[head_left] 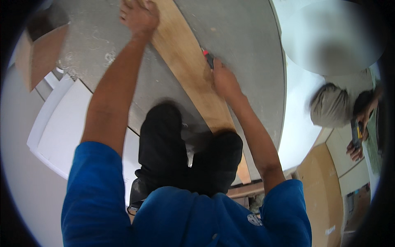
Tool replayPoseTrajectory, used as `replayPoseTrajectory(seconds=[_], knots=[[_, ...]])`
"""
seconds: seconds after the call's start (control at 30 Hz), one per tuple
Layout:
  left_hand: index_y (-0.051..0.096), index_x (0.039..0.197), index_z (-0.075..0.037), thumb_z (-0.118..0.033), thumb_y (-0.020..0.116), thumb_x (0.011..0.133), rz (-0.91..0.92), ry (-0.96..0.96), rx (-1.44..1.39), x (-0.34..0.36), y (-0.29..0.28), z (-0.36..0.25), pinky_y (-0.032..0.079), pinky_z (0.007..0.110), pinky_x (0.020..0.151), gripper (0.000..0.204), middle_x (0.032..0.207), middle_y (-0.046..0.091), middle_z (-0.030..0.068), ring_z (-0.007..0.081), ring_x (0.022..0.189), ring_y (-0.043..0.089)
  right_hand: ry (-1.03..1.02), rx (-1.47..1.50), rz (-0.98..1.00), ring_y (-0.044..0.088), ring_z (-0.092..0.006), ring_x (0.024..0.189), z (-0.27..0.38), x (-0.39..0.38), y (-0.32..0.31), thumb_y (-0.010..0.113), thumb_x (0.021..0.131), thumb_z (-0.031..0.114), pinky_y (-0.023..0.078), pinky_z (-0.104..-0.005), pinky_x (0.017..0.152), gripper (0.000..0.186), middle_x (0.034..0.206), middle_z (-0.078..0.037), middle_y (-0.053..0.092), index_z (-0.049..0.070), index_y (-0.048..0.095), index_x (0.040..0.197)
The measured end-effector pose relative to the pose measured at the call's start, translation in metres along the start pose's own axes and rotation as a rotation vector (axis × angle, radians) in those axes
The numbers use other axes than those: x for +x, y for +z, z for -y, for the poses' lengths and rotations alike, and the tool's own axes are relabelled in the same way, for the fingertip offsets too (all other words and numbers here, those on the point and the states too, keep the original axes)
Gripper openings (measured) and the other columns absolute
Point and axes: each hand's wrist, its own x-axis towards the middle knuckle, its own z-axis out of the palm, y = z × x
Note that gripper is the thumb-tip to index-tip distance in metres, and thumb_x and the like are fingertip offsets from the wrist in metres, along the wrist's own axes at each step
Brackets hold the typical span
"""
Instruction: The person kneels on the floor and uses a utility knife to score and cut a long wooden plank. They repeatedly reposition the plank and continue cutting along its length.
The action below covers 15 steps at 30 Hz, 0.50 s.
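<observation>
A long wooden board point(185, 53) runs diagonally over a large grey sheet point(247, 45). My right hand point(227, 82) is closed around a red and black utility knife point(209, 59), whose tip meets the board's right edge. Farther up, my left hand point(140, 18) leans on the board's left edge, its fingers apart and partly cut off by the picture's top. My knees point(162, 127) in black trousers are at the near part of the sheet, the right one over the board.
Pale curly shavings point(109, 57) lie on the sheet at left. A brown panel or box point(49, 53) stands at far left, near white panels point(66, 123). At right, another person's hand point(354, 151) holds a black and yellow tool point(356, 132). Brown cardboard point(319, 177) lies below.
</observation>
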Motion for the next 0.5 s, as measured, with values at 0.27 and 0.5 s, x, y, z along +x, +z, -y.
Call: replayPoseTrajectory(seconds=[0.27,0.5], knots=[[0.031,0.155,-0.009,-0.038,0.045,0.101,-0.092,0.008,0.063,0.005,-0.004,-0.011,0.024,0.049,0.12,0.063,0.161,0.022,0.0214,0.0422,0.145,0.028,0.022,0.132,0.058,0.058,-0.0534,0.1,-0.124,-0.156,0.061,0.051,0.096,0.007,0.048,-0.0563,0.083,0.044,0.115,-0.035,0.058,-0.004,0.037,0.137],[0.03,0.155,-0.006,-0.043,0.042,0.101,-0.054,-0.117,-0.04,0.002,-0.019,-0.027,0.021,0.049,0.121,0.066,0.162,0.021,0.0228,0.0408,0.147,0.024,0.188,0.514,0.109,0.063,-0.0472,0.096,-0.091,-0.139,-0.003,0.056,0.098,0.019,0.05,-0.047,0.085,0.037,0.098,-0.026,0.065,0.001,0.049,0.131]])
